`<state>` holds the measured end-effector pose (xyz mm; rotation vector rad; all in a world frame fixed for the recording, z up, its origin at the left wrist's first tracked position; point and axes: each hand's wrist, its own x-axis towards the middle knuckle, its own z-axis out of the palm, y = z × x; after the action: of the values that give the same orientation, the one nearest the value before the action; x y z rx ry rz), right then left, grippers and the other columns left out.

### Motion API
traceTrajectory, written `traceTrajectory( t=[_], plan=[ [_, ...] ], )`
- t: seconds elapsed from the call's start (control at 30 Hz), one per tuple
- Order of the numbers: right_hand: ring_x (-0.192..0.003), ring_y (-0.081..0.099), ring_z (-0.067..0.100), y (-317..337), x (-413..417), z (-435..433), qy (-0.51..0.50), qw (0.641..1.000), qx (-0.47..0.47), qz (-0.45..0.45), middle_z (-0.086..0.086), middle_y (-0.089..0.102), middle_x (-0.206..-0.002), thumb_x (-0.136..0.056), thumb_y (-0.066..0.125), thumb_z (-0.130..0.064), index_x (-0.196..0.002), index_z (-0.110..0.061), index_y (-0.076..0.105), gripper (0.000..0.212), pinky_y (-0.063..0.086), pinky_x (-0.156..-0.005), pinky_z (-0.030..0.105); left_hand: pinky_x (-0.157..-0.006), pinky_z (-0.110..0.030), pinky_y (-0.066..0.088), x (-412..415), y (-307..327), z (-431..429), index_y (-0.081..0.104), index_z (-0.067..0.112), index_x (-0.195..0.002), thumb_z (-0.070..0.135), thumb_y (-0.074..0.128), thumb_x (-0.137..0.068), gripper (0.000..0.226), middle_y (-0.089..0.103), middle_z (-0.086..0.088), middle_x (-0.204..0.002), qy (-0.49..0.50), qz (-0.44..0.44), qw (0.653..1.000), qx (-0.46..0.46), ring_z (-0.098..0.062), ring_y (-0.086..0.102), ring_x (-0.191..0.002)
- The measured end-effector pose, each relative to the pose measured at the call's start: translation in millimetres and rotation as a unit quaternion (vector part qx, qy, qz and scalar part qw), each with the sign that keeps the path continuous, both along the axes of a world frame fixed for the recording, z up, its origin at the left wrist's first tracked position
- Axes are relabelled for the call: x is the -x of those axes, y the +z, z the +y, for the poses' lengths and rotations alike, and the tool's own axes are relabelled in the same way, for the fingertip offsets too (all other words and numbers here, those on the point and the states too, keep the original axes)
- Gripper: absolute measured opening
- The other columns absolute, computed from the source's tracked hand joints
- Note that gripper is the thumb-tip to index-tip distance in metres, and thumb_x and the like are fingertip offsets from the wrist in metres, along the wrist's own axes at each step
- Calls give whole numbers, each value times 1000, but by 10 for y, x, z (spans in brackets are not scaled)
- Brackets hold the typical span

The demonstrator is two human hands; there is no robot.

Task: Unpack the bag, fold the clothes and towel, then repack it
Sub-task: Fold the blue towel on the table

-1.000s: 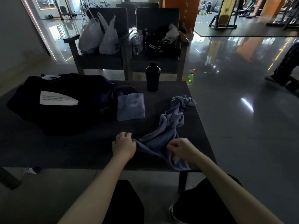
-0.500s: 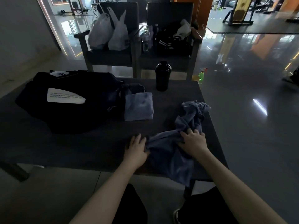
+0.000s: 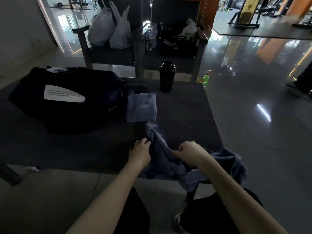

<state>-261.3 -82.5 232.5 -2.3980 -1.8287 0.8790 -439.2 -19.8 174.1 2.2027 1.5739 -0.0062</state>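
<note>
— Far left?
— Black bag (image 3: 67,112) slumped on the table (image 3: 194,119), white label (image 3: 64,95) facing up. Behind it, off the table, a chair (image 3: 108,54) with two white plastic bags (image 3: 109,29) on the seat.

— Next over?
— Folded blue piece (image 3: 141,107), lying flat, touching the bag's right side. Nearer me, my left hand (image 3: 140,152): fingers curled, gripping the left edge of the loose blue-grey cloth (image 3: 162,159).

— Where does that cloth lie?
— Crumpled at the near edge of the table, between my hands. Its far end reaches the folded piece's near edge. Its right part spills over the near right corner and hangs off.

— Right hand?
— Right hand (image 3: 190,152): thumb and forefinger pinching a fold of the same cloth, other fingers tucked in. The forearm crosses over the cloth.

— Beyond that?
— Black shaker bottle (image 3: 167,76), upright at the far edge, well apart from the loose cloth. Green spray bottle (image 3: 206,79) on the floor past the far right corner
</note>
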Motion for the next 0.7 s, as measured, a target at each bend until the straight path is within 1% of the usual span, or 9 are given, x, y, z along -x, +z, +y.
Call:
traceTrajectory(
  t=[0.07, 0.13, 0.2, 0.3, 0.43, 0.53, 0.57, 0.63, 0.7],
  plan=[
    [-96, 55, 25, -24, -1, 80, 1, 995, -82, -57, 7, 59, -100, -90, 50, -45, -93, -13, 59, 33, 44, -74, 33, -114, -45, 22, 49, 7, 80, 36, 22, -145, 4, 37, -94, 54, 18, 4, -156, -32, 1, 999, 9, -20, 15, -142],
    [-113, 46, 28, -122, 42, 196, 7, 993, -113, -43, 7, 54, -118, -91, 49, -49, -109, -14, 54, 40, 42, -87, 38, -112, -45, 25, 80, -15, 92, 34, 25, -145, 12, 41, -97, 50, 19, -1, -155, 2, 38, 999, -22, -23, 19, -141],
    [-112, 48, 29, -230, 128, 319, -9, 995, -103, 3, 9, 53, -122, -91, 47, -52, -115, -12, 51, 46, 43, -90, 41, -101, -43, 35, 106, -9, 31, 34, 19, -143, 31, 45, -98, 48, 32, -9, -145, 89, 96, 988, -78, -27, 34, -130],
    [-107, 54, 30, -370, 263, 471, -33, 993, -107, -39, 10, 58, -118, -93, 43, -51, -112, -9, 52, 47, 40, -88, 41, -91, -38, 41, 153, -9, -50, 47, 11, -128, 43, 44, -97, 45, 49, -9, -129, 151, 128, 975, -101, -26, 48, -117],
    [-100, 58, 30, -418, 381, 527, -38, 995, -88, -20, 9, 61, -106, -94, 48, -34, -95, -13, 51, 21, 40, -80, 37, -83, -37, 43, 210, 5, -39, 50, 15, -120, 30, 39, -101, 26, 57, -8, -121, 115, 60, 985, -110, -26, 53, -110],
    [-105, 54, 32, -408, 341, 447, -25, 992, -124, -24, 11, 61, -102, -94, 46, -23, -93, -11, 53, 14, 39, -82, 37, -64, -33, 39, 222, 122, -40, 45, 14, -104, 30, 34, -102, 20, 60, -6, -93, 108, -30, 986, -126, -24, 57, -82],
    [-103, 54, 32, -394, 288, 405, -45, 987, -156, -5, 13, 61, -102, -94, 46, -22, -94, -10, 52, 14, 39, -82, 38, -59, -31, 36, 222, 182, -34, 43, 15, -99, 31, 33, -102, 19, 56, -3, -85, 112, -61, 984, -124, -21, 54, -73],
    [-87, 58, 33, -352, 127, 313, -130, 963, -219, 92, 14, 62, -92, -96, 44, -20, -90, -9, 47, 13, 41, -68, 34, -57, -32, 39, 231, 270, 32, 43, 16, -93, 34, 36, -101, 21, 55, -1, -80, 115, -113, 982, -102, -17, 52, -68],
    [-71, 56, 28, -276, -76, 226, -208, 928, -260, 166, 8, 58, -78, -98, 43, -17, -88, -7, 44, 15, 37, -57, 31, -65, -36, 48, 250, 351, 150, 49, 16, -89, 39, 49, -96, 24, 60, -3, -82, 91, -154, 982, -57, -19, 58, -73]
  ],
)
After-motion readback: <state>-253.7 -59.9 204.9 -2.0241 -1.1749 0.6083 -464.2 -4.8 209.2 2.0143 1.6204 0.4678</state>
